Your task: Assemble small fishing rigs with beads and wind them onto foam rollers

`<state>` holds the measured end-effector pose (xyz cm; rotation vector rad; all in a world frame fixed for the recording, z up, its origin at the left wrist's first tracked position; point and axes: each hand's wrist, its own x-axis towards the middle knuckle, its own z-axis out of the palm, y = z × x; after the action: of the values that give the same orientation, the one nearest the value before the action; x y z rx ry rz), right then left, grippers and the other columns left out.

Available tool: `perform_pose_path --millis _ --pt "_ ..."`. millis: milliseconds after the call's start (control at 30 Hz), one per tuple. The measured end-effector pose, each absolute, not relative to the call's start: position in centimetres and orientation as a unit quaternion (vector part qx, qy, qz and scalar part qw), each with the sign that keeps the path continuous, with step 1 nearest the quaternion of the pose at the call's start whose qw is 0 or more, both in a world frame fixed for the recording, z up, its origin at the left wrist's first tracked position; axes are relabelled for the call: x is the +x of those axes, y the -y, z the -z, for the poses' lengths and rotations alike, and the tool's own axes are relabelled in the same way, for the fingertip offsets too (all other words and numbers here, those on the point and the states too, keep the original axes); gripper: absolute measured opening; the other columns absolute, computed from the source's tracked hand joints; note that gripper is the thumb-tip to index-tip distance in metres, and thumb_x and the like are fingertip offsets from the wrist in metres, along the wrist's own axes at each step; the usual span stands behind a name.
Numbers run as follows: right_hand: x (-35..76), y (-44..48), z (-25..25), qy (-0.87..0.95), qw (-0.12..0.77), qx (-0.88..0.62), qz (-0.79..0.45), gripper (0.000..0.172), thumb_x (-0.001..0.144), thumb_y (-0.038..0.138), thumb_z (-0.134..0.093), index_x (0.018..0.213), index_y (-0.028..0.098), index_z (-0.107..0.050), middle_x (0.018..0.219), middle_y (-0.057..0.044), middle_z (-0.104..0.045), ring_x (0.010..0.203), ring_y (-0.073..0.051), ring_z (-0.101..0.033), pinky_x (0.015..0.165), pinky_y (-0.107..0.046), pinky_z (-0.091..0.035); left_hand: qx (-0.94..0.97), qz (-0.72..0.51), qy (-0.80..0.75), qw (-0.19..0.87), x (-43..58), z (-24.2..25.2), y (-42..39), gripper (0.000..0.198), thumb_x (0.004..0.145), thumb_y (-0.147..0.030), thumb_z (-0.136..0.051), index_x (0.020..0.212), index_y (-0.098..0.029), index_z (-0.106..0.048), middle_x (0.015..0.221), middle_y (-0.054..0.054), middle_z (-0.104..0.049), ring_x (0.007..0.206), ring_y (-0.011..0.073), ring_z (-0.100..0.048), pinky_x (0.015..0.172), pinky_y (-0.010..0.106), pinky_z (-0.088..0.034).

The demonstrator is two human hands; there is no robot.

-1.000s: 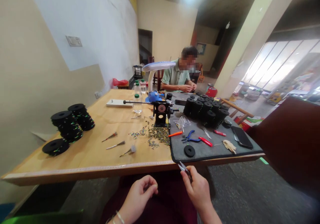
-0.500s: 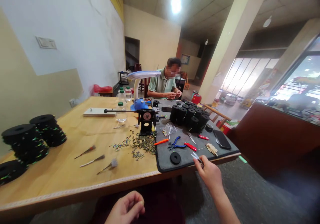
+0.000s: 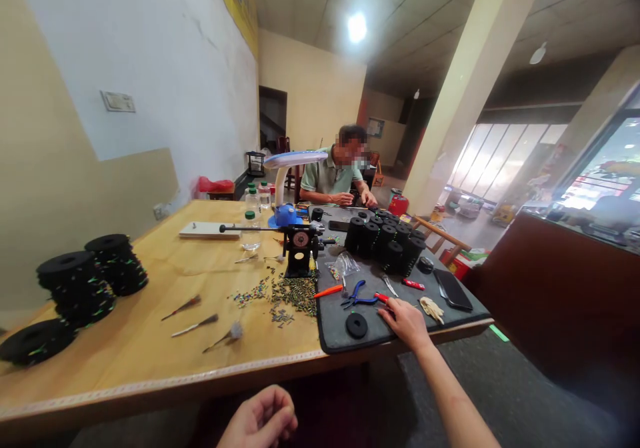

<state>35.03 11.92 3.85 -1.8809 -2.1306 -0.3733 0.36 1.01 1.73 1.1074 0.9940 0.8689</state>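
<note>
My right hand (image 3: 407, 321) reaches over the table edge and rests on the grey mat (image 3: 465, 315), fingertips close to a red-handled tool (image 3: 383, 297) and blue-handled pliers (image 3: 357, 298). Its fingers are mostly hidden behind the back of the hand. A flat black disc (image 3: 357, 326) lies just left of it. My left hand (image 3: 260, 421) stays low, below the wooden table's (image 3: 150, 368) front edge, with its fingers curled in and the thumb against them.
A black winding machine (image 3: 300, 248) stands mid-table behind a heap of small beads (image 3: 290, 291). Black spools (image 3: 385, 238) crowd the mat's far end, more stacks (image 3: 75, 281) sit at left. Three thin tools (image 3: 195, 326) lie on the wood. A person (image 3: 340, 171) works at the far end.
My right hand moved from my lap forward onto the mat; the small metal tool it held no longer shows. The left hand dropped lower. The camera tilted up.
</note>
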Motion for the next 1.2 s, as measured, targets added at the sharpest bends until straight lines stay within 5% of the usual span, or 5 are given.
perform_pose_path --millis 233,400,600,900,1200 --pt "31.4 -11.2 -4.4 0.752 0.288 -0.584 0.101 0.036 0.089 0.044 -0.041 0.094 0.017 -0.064 0.093 -0.016 -0.068 0.092 -0.03 -0.057 0.084 -0.041 -0.042 0.472 -0.459 -0.442 0.609 0.1 -2.8 -1.0 0.028 0.069 -0.043 -0.069 0.066 -0.016 -0.06 0.083 0.007 -0.068 0.072 0.0172 -0.057 0.064 0.026 -0.041" --pt "19.8 -5.5 -3.8 0.748 0.374 -0.438 -0.331 0.033 0.093 0.041 -0.037 0.093 0.02 -0.063 0.087 -0.008 -0.069 0.083 -0.022 -0.063 0.076 -0.032 -0.049 0.425 -0.539 -0.425 0.591 0.2 -3.7 -0.8 0.022 0.07 -0.036 -0.07 0.064 -0.017 -0.061 0.123 0.012 -0.059 0.113 0.0265 -0.051 0.093 0.031 -0.037" --pt "11.5 -3.7 -2.3 0.647 0.362 -0.356 -0.569 0.028 0.088 0.044 -0.047 0.088 0.018 -0.058 0.055 0.004 -0.053 0.049 -0.012 -0.05 0.051 -0.023 -0.043 0.305 -0.611 -0.418 0.6 -1.4 -3.0 -1.3 0.021 0.069 -0.035 -0.072 0.066 -0.016 -0.062 0.107 0.009 -0.067 0.105 0.0242 -0.056 0.093 0.033 -0.038" --pt "8.3 -6.3 -1.8 0.769 0.289 -0.393 -0.412 0.018 0.081 0.026 -0.052 0.067 0.017 -0.056 0.058 0.003 -0.056 0.056 -0.013 -0.049 0.055 -0.021 -0.038 0.16 -0.68 -0.377 0.608 -4.5 -0.5 -1.9 0.025 0.063 -0.033 -0.077 0.071 -0.014 -0.064 0.071 0.001 -0.064 0.069 0.012 -0.057 0.064 0.023 -0.043" --pt "4.5 -8.5 -2.2 0.86 0.185 -0.394 -0.267 0.014 0.082 0.019 -0.051 0.074 0.02 -0.062 0.061 0.0 -0.065 0.056 -0.015 -0.058 0.051 -0.02 -0.033 0.166 -0.734 -0.527 0.395 -11.6 0.8 -0.9 0.035 0.059 -0.044 -0.077 0.077 -0.015 -0.066 0.072 0.0 -0.064 0.063 0.0108 -0.054 0.056 0.021 -0.041"
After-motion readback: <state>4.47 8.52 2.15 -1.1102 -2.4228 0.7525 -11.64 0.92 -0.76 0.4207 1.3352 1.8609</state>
